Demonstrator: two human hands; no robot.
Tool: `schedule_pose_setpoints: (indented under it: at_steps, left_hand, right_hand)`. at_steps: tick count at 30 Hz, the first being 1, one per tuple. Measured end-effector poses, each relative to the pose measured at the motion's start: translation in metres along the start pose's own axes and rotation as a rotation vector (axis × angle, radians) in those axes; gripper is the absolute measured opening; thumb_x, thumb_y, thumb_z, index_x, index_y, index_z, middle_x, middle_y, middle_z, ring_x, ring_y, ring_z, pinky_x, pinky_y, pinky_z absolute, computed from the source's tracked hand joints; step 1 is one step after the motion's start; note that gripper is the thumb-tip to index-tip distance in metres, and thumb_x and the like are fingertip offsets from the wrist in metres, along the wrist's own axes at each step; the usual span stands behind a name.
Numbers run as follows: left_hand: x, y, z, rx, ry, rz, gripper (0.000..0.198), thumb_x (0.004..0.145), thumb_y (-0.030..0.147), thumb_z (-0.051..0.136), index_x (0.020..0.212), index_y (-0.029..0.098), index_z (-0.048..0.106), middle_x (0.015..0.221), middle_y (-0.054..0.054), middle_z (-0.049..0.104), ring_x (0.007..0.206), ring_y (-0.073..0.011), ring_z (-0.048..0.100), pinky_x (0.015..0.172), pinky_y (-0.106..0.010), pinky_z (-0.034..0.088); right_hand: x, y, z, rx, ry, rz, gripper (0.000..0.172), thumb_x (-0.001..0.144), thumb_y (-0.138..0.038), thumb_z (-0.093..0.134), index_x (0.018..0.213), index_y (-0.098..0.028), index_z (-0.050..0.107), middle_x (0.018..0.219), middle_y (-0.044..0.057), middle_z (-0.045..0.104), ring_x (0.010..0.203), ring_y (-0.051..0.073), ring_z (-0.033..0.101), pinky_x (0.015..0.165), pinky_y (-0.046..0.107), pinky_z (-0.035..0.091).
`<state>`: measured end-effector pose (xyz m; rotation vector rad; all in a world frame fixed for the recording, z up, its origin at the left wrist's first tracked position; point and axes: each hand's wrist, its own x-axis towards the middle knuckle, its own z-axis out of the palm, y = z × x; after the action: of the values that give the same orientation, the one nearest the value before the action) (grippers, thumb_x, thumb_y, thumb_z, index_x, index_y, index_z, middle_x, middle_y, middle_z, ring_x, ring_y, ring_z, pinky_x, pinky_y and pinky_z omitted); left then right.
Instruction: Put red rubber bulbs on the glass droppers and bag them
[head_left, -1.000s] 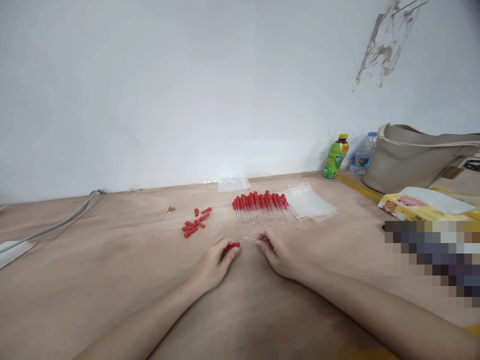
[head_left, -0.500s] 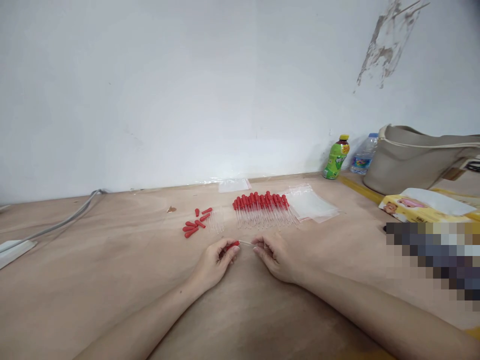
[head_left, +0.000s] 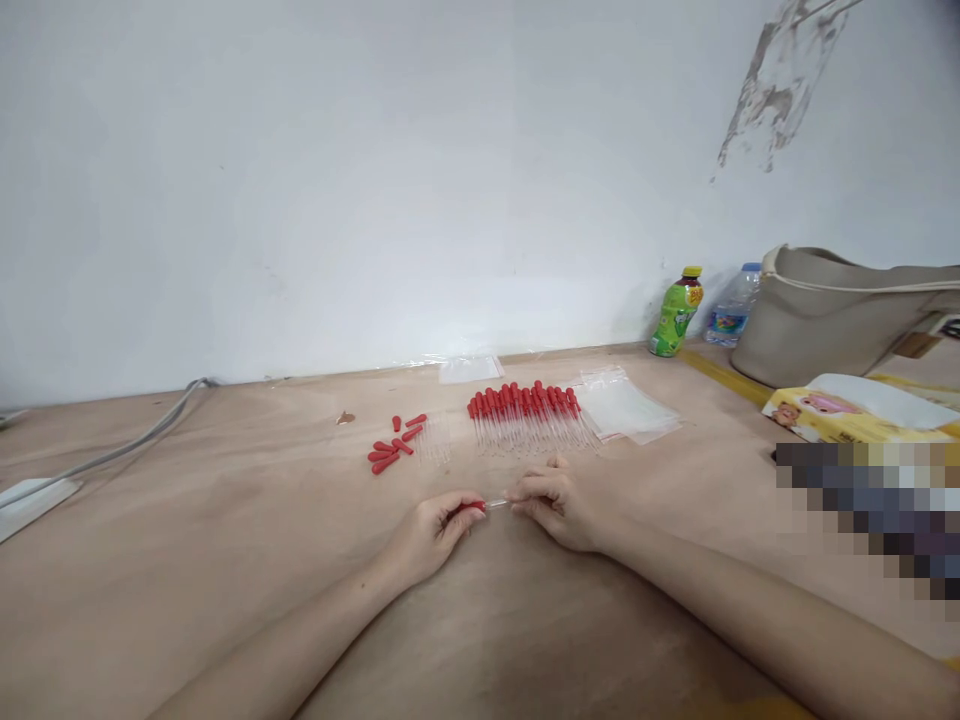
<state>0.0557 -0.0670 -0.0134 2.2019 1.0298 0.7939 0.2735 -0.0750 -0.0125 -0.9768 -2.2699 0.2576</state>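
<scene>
My left hand (head_left: 441, 530) pinches a red rubber bulb (head_left: 475, 507), its mouth pointing right. Between the fingertips of my right hand (head_left: 551, 505) is a thin clear pipette tube (head_left: 496, 504), its near end at the bulb's mouth; whether it sits inside the bulb I cannot tell. Beyond my left hand lie several loose red bulbs (head_left: 385, 465) beside a few bare clear tubes (head_left: 435, 440). A row of droppers with red bulbs fitted (head_left: 525, 405) lies behind my right hand, tips toward me.
Clear plastic bags (head_left: 626, 405) lie right of the droppers, another bag (head_left: 470, 370) by the wall. At the right stand a green bottle (head_left: 675, 318), a water bottle (head_left: 731, 315), a grey bin (head_left: 802, 325) and a yellow tissue pack (head_left: 817, 415). A grey cable (head_left: 142, 440) runs at left.
My hands have drawn slightly closer together, with less of the tube showing between them. The left hand has shifted a little toward me and right.
</scene>
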Motion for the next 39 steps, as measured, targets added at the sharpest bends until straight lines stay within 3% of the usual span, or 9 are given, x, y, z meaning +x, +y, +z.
schedule_pose_setpoints:
  at_steps: [5, 12, 17, 26, 32, 39]
  left_hand:
    - [0.001, 0.009, -0.004, 0.066, -0.075, 0.045, 0.022, 0.083, 0.031, 0.045, 0.086, 0.019, 0.063, 0.077, -0.001, 0.063, 0.067, -0.0125, 0.054, 0.062, -0.022, 0.042]
    - [0.003, -0.003, 0.001, 0.015, 0.029, -0.049, 0.025, 0.078, 0.037, 0.053, 0.094, 0.019, 0.061, 0.075, -0.001, 0.065, 0.062, -0.0125, 0.056, 0.057, -0.022, 0.044]
    - [0.000, -0.005, 0.002, -0.054, 0.071, -0.026, 0.025, 0.078, 0.035, 0.053, 0.094, 0.017, 0.062, 0.075, -0.002, 0.066, 0.062, -0.0124, 0.058, 0.060, -0.022, 0.046]
    - [-0.003, 0.004, 0.001, -0.002, -0.003, 0.002, 0.023, 0.081, 0.034, 0.049, 0.086, 0.017, 0.064, 0.065, -0.001, 0.062, 0.056, -0.0106, 0.054, 0.052, -0.018, 0.042]
    - [-0.001, 0.010, -0.002, 0.110, -0.023, 0.035, 0.023, 0.082, 0.033, 0.047, 0.083, 0.017, 0.064, 0.062, 0.000, 0.061, 0.054, -0.0105, 0.051, 0.052, -0.019, 0.039]
    - [-0.003, 0.007, -0.001, 0.183, -0.026, 0.104, 0.024, 0.082, 0.034, 0.046, 0.083, 0.018, 0.064, 0.064, 0.000, 0.061, 0.057, -0.0114, 0.053, 0.055, -0.019, 0.040]
  right_hand:
    - [0.000, 0.002, -0.006, -0.064, -0.084, -0.030, 0.013, 0.082, -0.021, 0.047, 0.081, -0.022, 0.060, 0.076, -0.001, 0.061, 0.062, 0.010, 0.050, 0.072, 0.031, 0.027]
    - [0.000, -0.004, -0.005, 0.008, -0.039, 0.079, 0.013, 0.083, -0.020, 0.043, 0.085, -0.019, 0.055, 0.082, 0.003, 0.060, 0.075, 0.014, 0.052, 0.069, 0.028, 0.036]
    - [-0.002, -0.004, -0.001, 0.123, 0.009, 0.189, 0.010, 0.082, -0.024, 0.046, 0.080, -0.018, 0.053, 0.071, 0.000, 0.058, 0.064, 0.012, 0.050, 0.060, 0.025, 0.037]
    - [-0.001, -0.001, -0.003, 0.028, -0.016, 0.059, 0.016, 0.082, -0.022, 0.046, 0.081, -0.022, 0.062, 0.069, -0.002, 0.064, 0.058, 0.010, 0.051, 0.075, 0.032, 0.029]
    - [0.002, -0.012, -0.006, -0.195, -0.012, -0.033, 0.022, 0.084, -0.021, 0.040, 0.076, -0.019, 0.061, 0.070, 0.002, 0.063, 0.059, 0.011, 0.050, 0.067, 0.031, 0.025]
    - [-0.001, -0.014, 0.006, -0.215, -0.009, -0.026, 0.025, 0.085, -0.021, 0.036, 0.075, -0.019, 0.059, 0.066, 0.001, 0.062, 0.056, 0.011, 0.047, 0.064, 0.030, 0.023]
